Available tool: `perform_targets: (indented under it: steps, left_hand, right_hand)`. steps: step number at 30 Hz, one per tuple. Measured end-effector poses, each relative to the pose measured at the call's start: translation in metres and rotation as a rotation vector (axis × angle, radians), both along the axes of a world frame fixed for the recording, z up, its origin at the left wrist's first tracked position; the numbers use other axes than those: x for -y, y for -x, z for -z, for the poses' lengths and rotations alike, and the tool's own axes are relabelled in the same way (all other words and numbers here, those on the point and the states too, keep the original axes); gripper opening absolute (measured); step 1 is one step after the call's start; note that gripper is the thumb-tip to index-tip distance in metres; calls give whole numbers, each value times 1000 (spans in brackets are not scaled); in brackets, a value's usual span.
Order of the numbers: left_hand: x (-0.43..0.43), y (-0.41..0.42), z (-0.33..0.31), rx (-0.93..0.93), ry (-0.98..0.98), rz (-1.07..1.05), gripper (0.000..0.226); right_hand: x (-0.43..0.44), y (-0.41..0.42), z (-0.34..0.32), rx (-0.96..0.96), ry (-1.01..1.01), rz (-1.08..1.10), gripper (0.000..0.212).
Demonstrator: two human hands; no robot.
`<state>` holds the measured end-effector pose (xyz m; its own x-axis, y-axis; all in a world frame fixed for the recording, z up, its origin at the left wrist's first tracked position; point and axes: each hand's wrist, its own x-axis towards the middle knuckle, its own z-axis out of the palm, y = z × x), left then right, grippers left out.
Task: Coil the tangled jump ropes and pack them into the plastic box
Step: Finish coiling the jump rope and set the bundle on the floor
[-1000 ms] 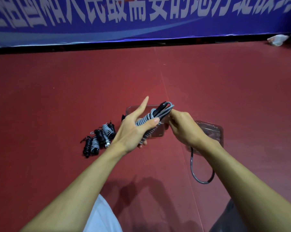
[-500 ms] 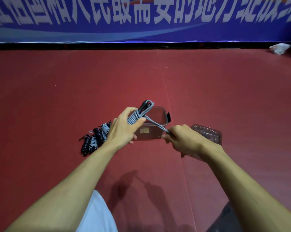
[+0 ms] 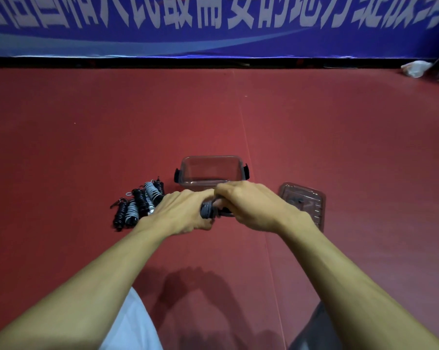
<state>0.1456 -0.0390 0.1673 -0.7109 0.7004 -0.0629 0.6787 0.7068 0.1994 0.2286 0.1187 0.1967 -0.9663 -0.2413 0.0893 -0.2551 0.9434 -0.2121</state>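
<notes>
Jump rope (image 3: pixel 208 210), grey and tightly wound, gripped by both hands just in front of the plastic box (image 3: pixel 212 157).

Head view: left hand (image 3: pixel 180 213) curled round the coil's left side, knuckles up; right hand (image 3: pixel 248 205) closed over its right end, fingertips folded under and hidden. Held above the red floor (image 3: pixel 314 137), at the near side of the clear open-topped box with black side clips. Left of the hands, heap of coiled ropes (image 3: pixel 137 205), black and grey, on the floor. To the right, clear lid (image 3: pixel 301 200) lying flat, partly behind the right wrist. Beyond, blue banner (image 3: pixel 213 26) with white characters.
</notes>
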Motion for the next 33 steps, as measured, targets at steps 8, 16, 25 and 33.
perform_targets:
  steps: [8, 16, 25, 33]
  left_hand:
    - [-12, -23, -9, -55, -14, -11, 66]
    - [-1, -22, -27, 322, -583, 101, 30]
    - [-15, -22, -39, 563, -1019, -166, 31]
    - [-16, -12, -32, 676, -1044, -338, 33]
  right_hand:
    - [-8, 1, -3, -186, 340, 164, 6]
    - [-33, 3, -6, -200, 585, 377, 39]
    - [-23, 8, 8, -21, 428, 227, 19]
    - [0, -4, -5, 251, 593, 120, 23]
